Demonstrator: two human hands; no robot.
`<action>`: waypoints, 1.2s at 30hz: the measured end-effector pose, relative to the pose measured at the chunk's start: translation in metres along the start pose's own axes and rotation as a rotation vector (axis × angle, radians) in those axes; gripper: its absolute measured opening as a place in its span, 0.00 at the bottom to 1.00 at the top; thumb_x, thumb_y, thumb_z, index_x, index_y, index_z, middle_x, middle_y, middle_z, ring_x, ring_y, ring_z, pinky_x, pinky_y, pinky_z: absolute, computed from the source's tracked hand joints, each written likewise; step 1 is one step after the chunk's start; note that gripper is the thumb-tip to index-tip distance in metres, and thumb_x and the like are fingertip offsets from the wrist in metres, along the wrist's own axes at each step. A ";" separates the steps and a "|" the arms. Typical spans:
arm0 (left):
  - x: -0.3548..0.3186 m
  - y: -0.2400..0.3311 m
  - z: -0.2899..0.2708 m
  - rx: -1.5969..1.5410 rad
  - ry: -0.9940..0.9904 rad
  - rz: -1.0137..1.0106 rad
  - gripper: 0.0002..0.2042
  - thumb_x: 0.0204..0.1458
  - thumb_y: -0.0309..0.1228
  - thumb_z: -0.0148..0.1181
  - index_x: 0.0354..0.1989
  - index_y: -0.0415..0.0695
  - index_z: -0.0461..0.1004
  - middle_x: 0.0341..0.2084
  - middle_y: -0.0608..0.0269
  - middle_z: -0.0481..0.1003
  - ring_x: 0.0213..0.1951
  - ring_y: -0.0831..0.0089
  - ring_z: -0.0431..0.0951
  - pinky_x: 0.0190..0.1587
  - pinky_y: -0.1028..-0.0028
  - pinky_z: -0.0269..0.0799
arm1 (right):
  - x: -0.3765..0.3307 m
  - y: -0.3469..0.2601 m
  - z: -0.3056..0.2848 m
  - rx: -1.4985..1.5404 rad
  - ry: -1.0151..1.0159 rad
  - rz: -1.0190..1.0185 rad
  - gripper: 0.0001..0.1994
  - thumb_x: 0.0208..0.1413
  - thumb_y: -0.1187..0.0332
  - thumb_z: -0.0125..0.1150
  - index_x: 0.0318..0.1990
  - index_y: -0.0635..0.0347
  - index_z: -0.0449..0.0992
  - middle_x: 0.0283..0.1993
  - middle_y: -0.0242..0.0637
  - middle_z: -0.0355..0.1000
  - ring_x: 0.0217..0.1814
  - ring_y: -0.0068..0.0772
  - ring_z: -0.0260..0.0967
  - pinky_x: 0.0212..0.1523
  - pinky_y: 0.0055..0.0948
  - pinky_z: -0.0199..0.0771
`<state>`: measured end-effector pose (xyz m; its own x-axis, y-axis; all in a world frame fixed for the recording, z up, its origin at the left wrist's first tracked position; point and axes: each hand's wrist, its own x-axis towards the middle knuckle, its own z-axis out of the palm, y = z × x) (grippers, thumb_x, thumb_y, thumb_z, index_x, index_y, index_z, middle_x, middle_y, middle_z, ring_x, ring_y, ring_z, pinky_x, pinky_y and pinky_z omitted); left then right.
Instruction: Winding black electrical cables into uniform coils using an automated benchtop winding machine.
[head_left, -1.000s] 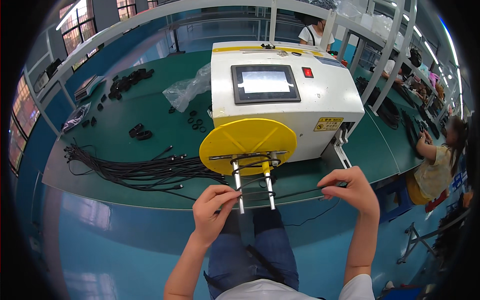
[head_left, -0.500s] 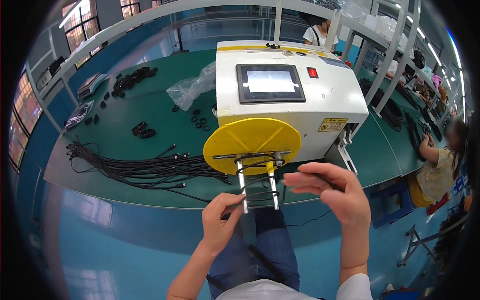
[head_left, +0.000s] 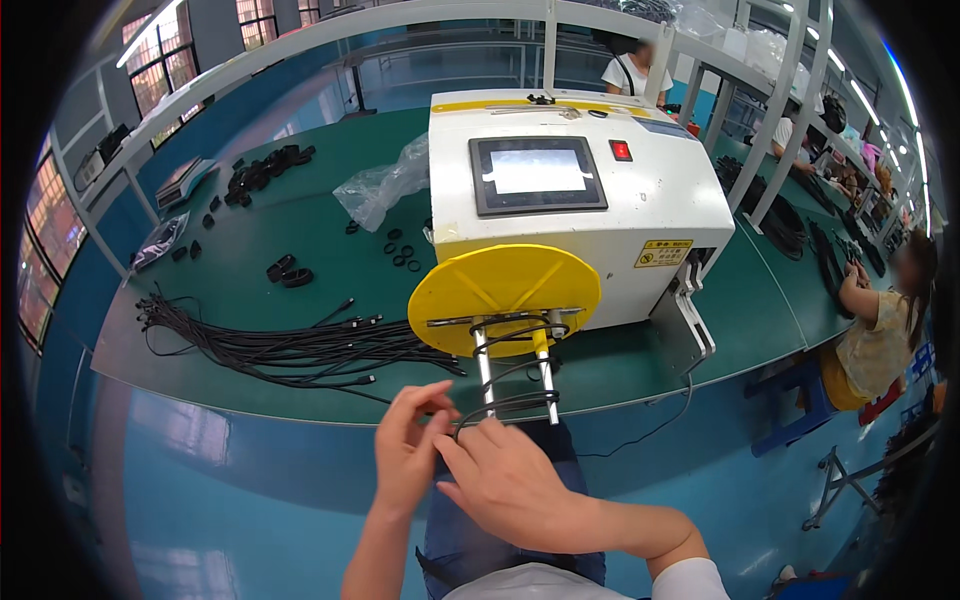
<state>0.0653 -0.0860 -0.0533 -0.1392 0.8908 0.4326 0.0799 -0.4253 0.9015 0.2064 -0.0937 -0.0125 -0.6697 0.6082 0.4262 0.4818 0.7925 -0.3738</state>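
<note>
The black cable (head_left: 505, 402) is looped round the two metal rods (head_left: 515, 375) under the yellow disc (head_left: 505, 285), so it coils evenly. At six o'clock from the disc, the left hand (head_left: 410, 445) pinches the cable's end; the right hand (head_left: 510, 480), fingers curled, crosses beside it, touching the loop.

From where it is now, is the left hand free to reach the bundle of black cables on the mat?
Probably yes: the left hand pinches a thin cable, but nothing lies between it and the bundle of black cables.
</note>
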 end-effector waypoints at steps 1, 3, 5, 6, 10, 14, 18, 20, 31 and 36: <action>0.003 0.007 -0.008 -0.022 0.009 -0.069 0.13 0.43 0.17 0.60 0.40 0.37 0.75 0.30 0.59 0.73 0.33 0.73 0.74 0.33 0.77 0.72 | -0.001 0.000 0.005 -0.017 -0.010 0.005 0.25 0.41 0.65 0.69 0.47 0.66 0.69 0.39 0.40 0.67 0.38 0.40 0.66 0.37 0.32 0.69; 0.009 0.023 -0.017 -0.046 0.015 -0.145 0.14 0.41 0.18 0.61 0.39 0.37 0.75 0.29 0.59 0.73 0.31 0.73 0.74 0.31 0.76 0.71 | -0.003 -0.002 0.009 -0.032 -0.023 0.015 0.25 0.41 0.65 0.69 0.47 0.66 0.69 0.40 0.40 0.66 0.37 0.40 0.66 0.36 0.32 0.70; 0.021 0.042 -0.022 0.242 -0.213 0.013 0.13 0.41 0.18 0.62 0.37 0.38 0.75 0.26 0.60 0.73 0.30 0.73 0.74 0.30 0.76 0.71 | -0.005 -0.004 0.011 -0.027 -0.053 0.045 0.24 0.41 0.65 0.68 0.45 0.67 0.69 0.40 0.40 0.66 0.37 0.39 0.66 0.33 0.31 0.71; 0.026 0.046 -0.022 0.385 -0.328 0.095 0.12 0.41 0.19 0.62 0.37 0.38 0.75 0.24 0.60 0.73 0.30 0.73 0.74 0.30 0.75 0.71 | -0.007 -0.005 0.012 -0.025 -0.067 0.060 0.23 0.41 0.65 0.68 0.45 0.67 0.69 0.40 0.39 0.66 0.37 0.38 0.67 0.32 0.31 0.71; 0.038 0.047 -0.015 0.735 -0.505 0.122 0.09 0.41 0.20 0.63 0.34 0.38 0.75 0.24 0.61 0.73 0.28 0.73 0.75 0.29 0.74 0.72 | -0.008 -0.001 0.029 -0.054 -0.110 0.167 0.21 0.41 0.70 0.67 0.44 0.66 0.69 0.42 0.44 0.66 0.38 0.38 0.68 0.29 0.30 0.72; 0.040 0.047 -0.011 0.773 -0.500 0.071 0.08 0.43 0.22 0.64 0.32 0.37 0.74 0.23 0.61 0.72 0.27 0.74 0.75 0.27 0.76 0.73 | -0.022 0.019 0.051 0.252 0.014 0.076 0.17 0.46 0.74 0.65 0.44 0.66 0.69 0.43 0.46 0.68 0.35 0.35 0.71 0.27 0.27 0.71; 0.032 0.026 -0.015 0.492 -0.472 -0.100 0.05 0.46 0.20 0.62 0.30 0.36 0.73 0.24 0.62 0.73 0.27 0.76 0.77 0.24 0.78 0.74 | -0.039 0.030 0.050 1.478 0.062 0.717 0.12 0.51 0.78 0.61 0.43 0.66 0.70 0.39 0.46 0.71 0.32 0.32 0.73 0.27 0.27 0.72; 0.026 0.015 -0.013 0.401 -0.450 -0.153 0.04 0.47 0.19 0.62 0.30 0.36 0.73 0.24 0.62 0.74 0.27 0.76 0.78 0.24 0.79 0.74 | -0.049 0.046 0.046 1.496 0.097 0.780 0.10 0.51 0.78 0.60 0.42 0.66 0.70 0.37 0.44 0.72 0.32 0.32 0.73 0.27 0.27 0.73; 0.000 -0.009 0.003 0.041 -0.189 -0.283 0.04 0.48 0.16 0.59 0.31 0.32 0.72 0.26 0.59 0.76 0.30 0.72 0.81 0.27 0.80 0.77 | -0.047 0.065 0.009 1.479 0.424 0.828 0.07 0.51 0.84 0.56 0.37 0.70 0.69 0.32 0.46 0.74 0.31 0.36 0.76 0.32 0.30 0.81; -0.002 -0.005 0.004 0.253 -0.204 -0.100 0.07 0.45 0.18 0.64 0.32 0.34 0.72 0.27 0.58 0.75 0.29 0.73 0.79 0.27 0.79 0.76 | -0.047 0.063 0.008 1.382 0.545 0.742 0.07 0.51 0.84 0.55 0.38 0.71 0.68 0.34 0.51 0.74 0.34 0.41 0.77 0.36 0.34 0.82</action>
<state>0.0695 -0.0846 -0.0585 0.0399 0.9508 0.3073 0.3219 -0.3034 0.8969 0.2633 -0.0729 -0.0628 -0.1315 0.9896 -0.0588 -0.4469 -0.1121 -0.8875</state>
